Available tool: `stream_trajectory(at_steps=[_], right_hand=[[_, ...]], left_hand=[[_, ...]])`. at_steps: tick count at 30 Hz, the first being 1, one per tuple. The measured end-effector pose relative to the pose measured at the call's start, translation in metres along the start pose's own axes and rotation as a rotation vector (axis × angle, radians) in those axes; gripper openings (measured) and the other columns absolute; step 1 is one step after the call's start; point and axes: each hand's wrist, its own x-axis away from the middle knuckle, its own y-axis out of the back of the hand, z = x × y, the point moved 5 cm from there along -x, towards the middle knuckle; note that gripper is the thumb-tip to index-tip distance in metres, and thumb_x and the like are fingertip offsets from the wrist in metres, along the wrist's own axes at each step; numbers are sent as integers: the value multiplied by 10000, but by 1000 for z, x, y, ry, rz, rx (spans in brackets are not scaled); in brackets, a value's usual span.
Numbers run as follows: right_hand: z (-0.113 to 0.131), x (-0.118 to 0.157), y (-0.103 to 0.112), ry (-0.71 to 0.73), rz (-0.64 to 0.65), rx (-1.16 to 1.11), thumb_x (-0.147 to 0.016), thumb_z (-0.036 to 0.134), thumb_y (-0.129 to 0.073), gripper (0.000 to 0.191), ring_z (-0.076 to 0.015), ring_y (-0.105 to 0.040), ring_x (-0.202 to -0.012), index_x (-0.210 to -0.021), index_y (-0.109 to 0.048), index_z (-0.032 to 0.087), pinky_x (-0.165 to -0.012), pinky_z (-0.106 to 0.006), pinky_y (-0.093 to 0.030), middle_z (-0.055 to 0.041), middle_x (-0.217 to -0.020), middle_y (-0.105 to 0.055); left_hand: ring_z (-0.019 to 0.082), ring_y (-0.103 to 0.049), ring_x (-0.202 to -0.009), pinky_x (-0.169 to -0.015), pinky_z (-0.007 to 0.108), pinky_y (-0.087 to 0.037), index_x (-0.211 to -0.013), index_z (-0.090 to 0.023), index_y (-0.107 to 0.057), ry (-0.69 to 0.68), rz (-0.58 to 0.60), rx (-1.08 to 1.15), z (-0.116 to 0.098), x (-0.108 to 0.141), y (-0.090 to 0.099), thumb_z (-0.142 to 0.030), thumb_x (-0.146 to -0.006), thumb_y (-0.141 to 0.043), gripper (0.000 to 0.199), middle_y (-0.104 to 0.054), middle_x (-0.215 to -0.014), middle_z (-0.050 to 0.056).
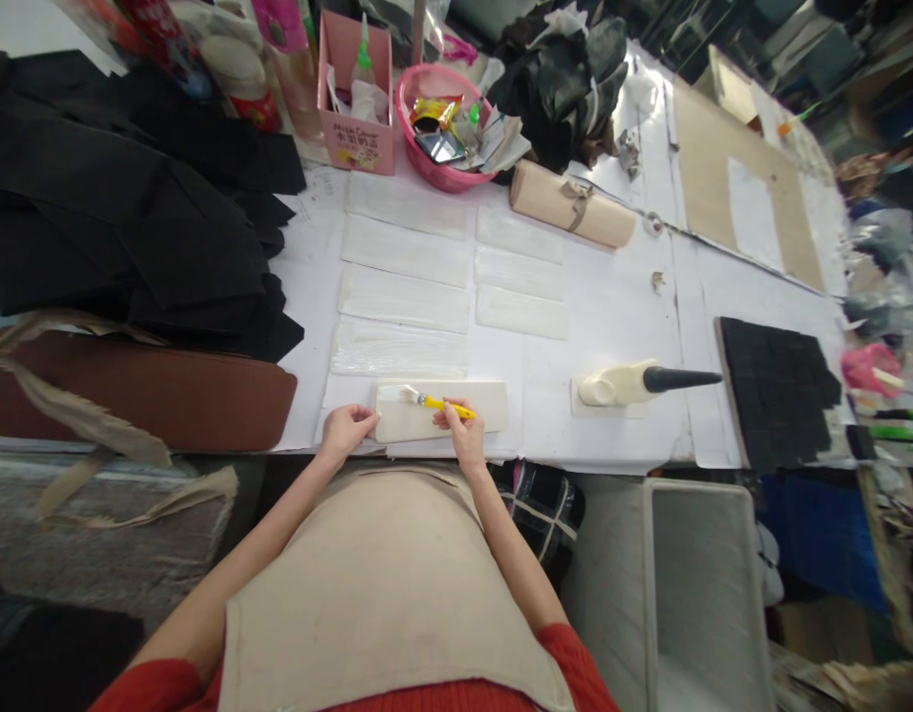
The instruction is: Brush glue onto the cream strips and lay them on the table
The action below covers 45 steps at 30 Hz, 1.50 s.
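Note:
A pale rectangular panel [475, 396] lies near the table's front edge, with a wet-looking sheen on its left part. My right hand [462, 427] grips a small yellow-handled brush [435, 402], its bristles on the panel's left half. At the panel's left end, my left hand [348, 430] has thumb and fingertips pressed together at the corner; whether they pinch the panel or only touch it is unclear. Beyond it, several whitish, shiny strips [401, 349] lie in two columns. To the right, a cream bottle with a black nozzle [619, 384] lies on a small pale piece.
Black sheets [130, 208] and a brown padded piece [136, 391] cover the left side. Behind are a pink box [363, 143], a pink basket [445, 176] and a tied beige roll [545, 198]. A black stack [778, 391] sits right; a grey bin [700, 485] stands below.

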Motion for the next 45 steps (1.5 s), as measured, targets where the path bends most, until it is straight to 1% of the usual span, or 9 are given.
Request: stream_trajectory(at_steps=[8,13,17,23,27,30,38,41,45], right_hand=[[1,-4,84,45,-282,21,-785,510,-693,417,-193,-705,-607,-984,-671,145,-602,-312,-582,-26,-675,-717],[2,-4,123,100,-432,65,-803,525,-673,449,-181,-703,-613,-1013,-668,128,-615,-315,-591,-30,-693,-710],[3,-2,140,136,-513,107,-824,520,-650,452,-179,-709,-647,-1039,-664,123,-638,-311,-590,-38,-718,-712],[7,5,145,175,-574,196,-848,505,-610,435,-197,-710,-692,-1060,-655,127,-687,-333,-577,-56,-767,-712],[19,16,138,231,-581,388,-896,504,-540,406,-211,-713,-775,-1048,-661,148,-768,-349,-558,-76,-838,-720],[32,29,118,298,-531,504,-917,484,-530,373,-217,-711,-856,-1053,-670,166,-817,-344,-540,-89,-920,-730],[18,60,19,162,149,320,-912,396,-582,267,-194,-726,-767,-1045,-682,187,-747,-290,-551,-34,-793,-745],[5,65,0,99,246,304,-901,405,-591,268,-195,-733,-774,-1042,-696,202,-754,-288,-556,-25,-803,-750],[-9,63,-7,49,231,259,-899,442,-585,294,-199,-733,-758,-1041,-696,210,-759,-298,-563,-22,-785,-746]], left_hand=[[169,-593,-511,-477,247,-404,-687,-184,-647,-17,-11,-20,9,-4,-1,-483,-609,-651,309,-641,-544,21],[161,-578,-512,-475,244,-405,-696,-177,-650,-4,-11,13,7,-3,-1,-495,-585,-668,337,-633,-545,18],[155,-560,-497,-450,241,-395,-682,-175,-642,11,-6,42,4,0,-1,-489,-562,-674,338,-622,-539,15],[150,-554,-488,-434,237,-388,-682,-172,-639,4,-10,65,2,2,-2,-491,-554,-680,346,-624,-534,16],[147,-549,-473,-430,238,-391,-672,-171,-641,3,-8,64,0,2,-1,-484,-556,-678,336,-623,-520,18],[147,-552,-467,-425,238,-395,-664,-170,-637,32,3,86,-2,3,0,-456,-546,-682,312,-622,-516,17],[145,-562,-466,-423,229,-389,-662,-166,-632,64,24,108,-6,2,0,-402,-554,-693,267,-626,-507,17],[149,-566,-468,-431,234,-394,-680,-167,-637,67,21,96,-5,2,0,-416,-569,-695,278,-630,-512,15],[153,-582,-487,-441,235,-395,-689,-167,-642,55,23,96,-5,2,0,-418,-575,-706,283,-639,-539,14]])
